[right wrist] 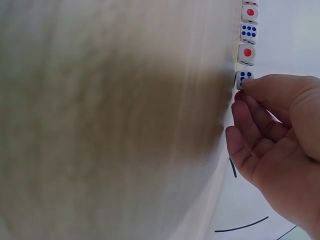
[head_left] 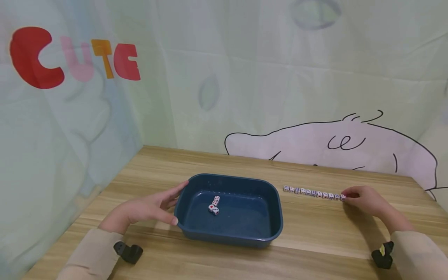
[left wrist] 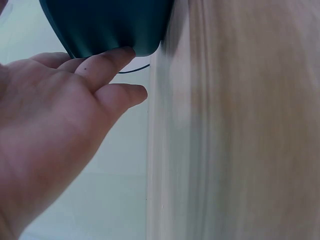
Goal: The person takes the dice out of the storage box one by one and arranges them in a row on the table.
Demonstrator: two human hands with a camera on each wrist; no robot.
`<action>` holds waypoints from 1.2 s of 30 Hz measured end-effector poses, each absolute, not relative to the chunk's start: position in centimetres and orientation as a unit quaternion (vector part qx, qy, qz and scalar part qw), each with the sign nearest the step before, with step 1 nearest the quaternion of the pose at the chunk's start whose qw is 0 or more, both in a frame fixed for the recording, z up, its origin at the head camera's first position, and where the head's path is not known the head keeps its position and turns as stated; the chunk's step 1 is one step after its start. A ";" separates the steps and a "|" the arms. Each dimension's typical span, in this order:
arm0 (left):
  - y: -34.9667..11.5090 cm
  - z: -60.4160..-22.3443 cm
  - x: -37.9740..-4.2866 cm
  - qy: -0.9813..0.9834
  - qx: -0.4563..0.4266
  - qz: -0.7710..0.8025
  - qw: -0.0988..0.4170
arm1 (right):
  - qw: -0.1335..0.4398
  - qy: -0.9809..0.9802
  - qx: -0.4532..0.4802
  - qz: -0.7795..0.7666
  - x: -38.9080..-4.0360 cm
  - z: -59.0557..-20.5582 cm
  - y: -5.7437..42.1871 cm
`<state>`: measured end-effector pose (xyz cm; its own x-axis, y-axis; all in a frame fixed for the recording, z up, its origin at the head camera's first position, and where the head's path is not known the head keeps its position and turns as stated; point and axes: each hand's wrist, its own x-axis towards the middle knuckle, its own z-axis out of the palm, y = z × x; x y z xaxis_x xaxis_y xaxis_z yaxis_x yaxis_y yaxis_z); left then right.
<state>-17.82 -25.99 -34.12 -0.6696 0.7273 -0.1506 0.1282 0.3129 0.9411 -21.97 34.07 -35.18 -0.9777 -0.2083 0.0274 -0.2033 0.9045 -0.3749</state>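
Observation:
A dark blue rectangular basin [head_left: 241, 237] stands on the wooden table. Inside it, left of the middle, several white dice [head_left: 214, 207] lie close together. My left hand [head_left: 147, 210] rests against the basin's left side with fingers extended; in the left wrist view its fingertips touch the outer wall [left wrist: 110, 30]. To the basin's right runs a straight row of dice [head_left: 314, 193]. At the row's right end my right hand [head_left: 365, 200] pinches the last die [right wrist: 243, 79] between thumb and fingers, while its other fingers curl loosely below.
The wooden tabletop [head_left: 210, 262] extends around the basin and in front of the row. A printed cloth [head_left: 280, 77] hangs behind the table and along its left side. Dark camera mounts sit at the left wrist [head_left: 128, 252] and right wrist [head_left: 383, 255].

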 end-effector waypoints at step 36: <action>-26.0 -33.9 -17.7 0.757 0.284 0.512 0.290 | -0.007 0.961 -0.120 -0.248 -20.5 -30.0 30.1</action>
<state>-17.68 -25.96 -33.90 -0.6705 0.7270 -0.1480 0.1335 0.3144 0.9399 -20.54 30.08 -30.02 -0.9713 -0.2265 0.0726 -0.2334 0.8487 -0.4745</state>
